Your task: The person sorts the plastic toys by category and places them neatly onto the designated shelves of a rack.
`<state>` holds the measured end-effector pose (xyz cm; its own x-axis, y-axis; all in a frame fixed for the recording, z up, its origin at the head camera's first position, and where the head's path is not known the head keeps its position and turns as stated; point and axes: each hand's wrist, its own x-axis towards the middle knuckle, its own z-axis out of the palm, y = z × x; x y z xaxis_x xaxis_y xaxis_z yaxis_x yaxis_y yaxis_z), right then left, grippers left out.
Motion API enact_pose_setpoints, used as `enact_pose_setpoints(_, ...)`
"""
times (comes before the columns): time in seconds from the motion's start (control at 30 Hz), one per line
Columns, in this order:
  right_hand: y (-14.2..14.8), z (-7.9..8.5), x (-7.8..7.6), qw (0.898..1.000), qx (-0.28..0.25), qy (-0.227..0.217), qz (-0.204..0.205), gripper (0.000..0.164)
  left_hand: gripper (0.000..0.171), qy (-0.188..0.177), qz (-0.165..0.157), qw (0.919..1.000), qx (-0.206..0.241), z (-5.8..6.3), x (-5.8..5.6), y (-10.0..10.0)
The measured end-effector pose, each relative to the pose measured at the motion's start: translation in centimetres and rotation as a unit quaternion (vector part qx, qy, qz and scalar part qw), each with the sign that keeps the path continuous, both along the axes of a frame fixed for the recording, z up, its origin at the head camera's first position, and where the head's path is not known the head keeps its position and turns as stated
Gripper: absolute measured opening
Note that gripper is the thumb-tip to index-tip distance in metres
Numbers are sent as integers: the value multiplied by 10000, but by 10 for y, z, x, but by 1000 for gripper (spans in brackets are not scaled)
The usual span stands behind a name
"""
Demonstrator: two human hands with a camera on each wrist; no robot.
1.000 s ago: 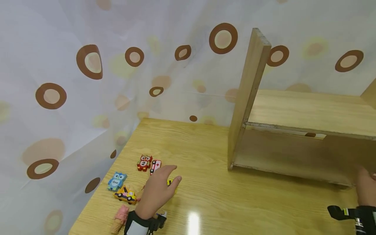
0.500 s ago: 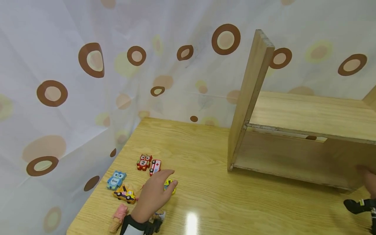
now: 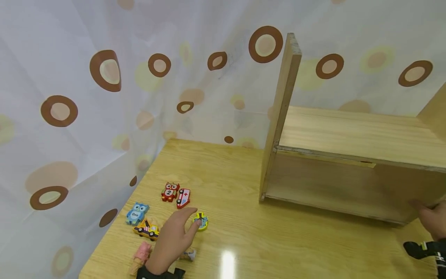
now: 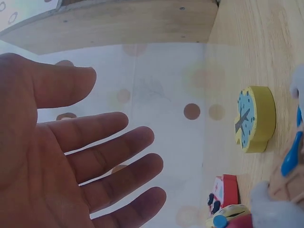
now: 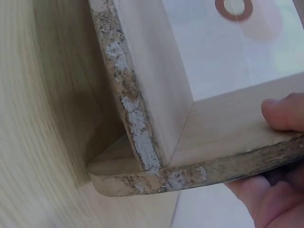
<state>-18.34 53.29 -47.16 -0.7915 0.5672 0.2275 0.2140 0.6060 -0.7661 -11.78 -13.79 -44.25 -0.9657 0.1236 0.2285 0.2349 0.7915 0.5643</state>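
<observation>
My right hand (image 3: 433,221) grips the right side panel of a wooden shelf unit (image 3: 352,133). In the right wrist view the thumb of that hand (image 5: 270,194) lies on the panel's inner face, with fingers behind its worn edge. The left hand (image 3: 174,240) hovers over the toys at the table's left, thumb and fingers apart, holding nothing; the left wrist view shows its bare palm (image 4: 33,156). Closest to its fingertips is a small yellow toy with a blue spotted face (image 3: 203,222). Part of the toy group is hidden beneath this hand.
A red owl (image 3: 170,192), toy ambulance (image 3: 183,198), blue owl (image 3: 137,214), yellow crane truck (image 3: 148,231) and pink ice cream cone (image 3: 141,255) lie on the wooden table (image 3: 216,166). Patterned sheeting (image 3: 198,77) hangs along the back and left.
The shelf unit has shifted left along the table, with the right hand on its side panel. My left hand has drawn slightly left and down, uncovering more of the yellow toy.
</observation>
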Motion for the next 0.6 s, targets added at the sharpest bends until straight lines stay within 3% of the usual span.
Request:
enact_pose_setpoints(0.13,-39,26,11,9941,505,-956,-62,59,34,55,-34,10000,60,3,2,-3)
enact_pose_setpoints(0.23,-63,42,21,9862,716,-1471,238,63,33,76,-11,10000,53,4,4,-5)
enact_pose_setpoints(0.33,-81,47,28,9815,944,-1610,424,64,33,89,28,9999,95,3,4,-7)
enact_pose_setpoints(0.6,-112,51,38,9773,706,-1801,863,74,33,-138,51,9996,231,-5,4,-11)
